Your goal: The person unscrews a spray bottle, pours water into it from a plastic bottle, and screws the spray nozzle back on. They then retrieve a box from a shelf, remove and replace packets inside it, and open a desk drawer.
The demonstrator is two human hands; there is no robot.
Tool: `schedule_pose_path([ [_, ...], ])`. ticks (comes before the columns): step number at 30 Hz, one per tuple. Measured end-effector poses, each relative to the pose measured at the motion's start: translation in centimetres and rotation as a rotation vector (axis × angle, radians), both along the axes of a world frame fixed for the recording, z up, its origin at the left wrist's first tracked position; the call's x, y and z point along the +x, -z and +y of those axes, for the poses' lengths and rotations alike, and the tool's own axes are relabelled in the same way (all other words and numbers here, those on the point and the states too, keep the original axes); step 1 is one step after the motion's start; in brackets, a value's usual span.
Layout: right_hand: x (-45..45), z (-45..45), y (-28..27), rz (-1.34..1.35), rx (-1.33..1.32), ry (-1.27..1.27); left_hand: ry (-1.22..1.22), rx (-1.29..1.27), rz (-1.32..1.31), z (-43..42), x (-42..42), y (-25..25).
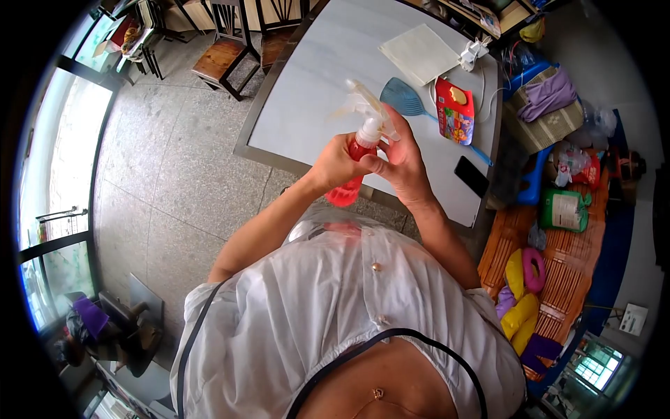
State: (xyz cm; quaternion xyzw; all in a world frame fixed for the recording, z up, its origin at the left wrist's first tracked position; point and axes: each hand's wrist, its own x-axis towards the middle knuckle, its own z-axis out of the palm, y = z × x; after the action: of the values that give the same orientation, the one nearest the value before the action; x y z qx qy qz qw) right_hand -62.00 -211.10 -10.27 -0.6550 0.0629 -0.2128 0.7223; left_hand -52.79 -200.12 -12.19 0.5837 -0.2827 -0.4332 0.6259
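In front of my chest, near the table edge, I hold a red spray bottle with a white and clear trigger head. It stands slightly tilted. Wrapped round the bottle just under the collar are the fingers of my left hand. My right hand grips the collar and the back of the trigger head, its thumb lying near my left thumb. Part of the bottle's upper body is hidden behind my hands.
On the grey table lie a blue fly swatter, a red snack packet, papers, a white plug adapter and a black phone. Wooden chairs stand beyond. A bamboo bench with bags is at right.
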Motion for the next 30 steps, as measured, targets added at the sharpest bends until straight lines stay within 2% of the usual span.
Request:
schedule_pose_path([
  [1, 0.1, -0.2, 0.2, 0.052, -0.263, 0.050, 0.000, -0.001, 0.001, -0.1, -0.1, 0.2],
  [4, 0.3, 0.1, -0.1, 0.083, -0.170, 0.069, -0.030, 0.003, -0.016, -0.1, -0.2, 0.7],
  [5, 0.5, 0.3, -0.7, 0.024, -0.011, 0.004, -0.009, 0.008, 0.053, 0.1, 0.1, 0.6],
  [6, 0.5, 0.5, -1.4, 0.022, -0.012, 0.001, 0.011, 0.015, 0.122, 0.3, 0.3, 0.6],
  [8, 0.5, 0.7, -2.3, -0.009, 0.370, -0.129, 0.000, 0.028, 0.092, 0.5, 0.4, 0.5],
  [10, 0.8, 0.6, -1.8, -0.020, 0.300, -0.141, -0.010, 0.042, 0.065, 0.6, 0.6, 0.6],
  [12, 1.1, 0.4, -0.1, 0.003, -0.290, 0.013, -0.082, -0.024, -0.031, 0.5, 0.6, 1.0],
  [13, 1.3, 0.8, -0.1, 0.011, -0.405, 0.106, -0.082, -0.024, -0.029, 0.4, 0.5, 0.9],
  [14, 1.3, 0.8, -0.2, 0.013, -0.405, 0.106, -0.106, -0.030, -0.083, 0.4, 0.3, 0.5],
  [16, 1.4, 0.9, -0.6, 0.046, -0.238, 0.119, -0.133, -0.039, -0.136, 0.4, 0.4, 0.5],
  [17, 1.4, 0.9, -1.2, 0.001, -0.046, 0.032, -0.116, 0.020, -0.075, 0.6, 0.7, 0.8],
  [18, 1.4, 1.0, -1.8, 0.002, -0.047, 0.030, -0.098, 0.078, -0.014, 0.7, 0.9, 0.9],
  [20, 1.3, 1.0, -2.7, -0.016, 0.188, -0.113, -0.098, 0.069, -0.017, 0.7, 0.9, 0.9],
  [22, 1.3, 0.5, -1.9, -0.016, 0.117, -0.154, -0.096, 0.061, -0.021, 0.7, 0.8, 0.9],
  [24, 1.3, 0.6, -1.9, -0.023, 0.084, -0.065, -0.119, 0.091, -0.161, 0.5, 0.7, 0.8],
  [28, 1.4, 0.2, -3.0, -0.140, 0.177, -0.037, -0.135, 0.022, -0.177, 0.3, 1.2, 2.4],
  [30, 1.4, -0.2, -3.3, -0.166, 0.155, -0.020, -0.116, 0.037, -0.341, 0.2, 1.8, 3.6],
])
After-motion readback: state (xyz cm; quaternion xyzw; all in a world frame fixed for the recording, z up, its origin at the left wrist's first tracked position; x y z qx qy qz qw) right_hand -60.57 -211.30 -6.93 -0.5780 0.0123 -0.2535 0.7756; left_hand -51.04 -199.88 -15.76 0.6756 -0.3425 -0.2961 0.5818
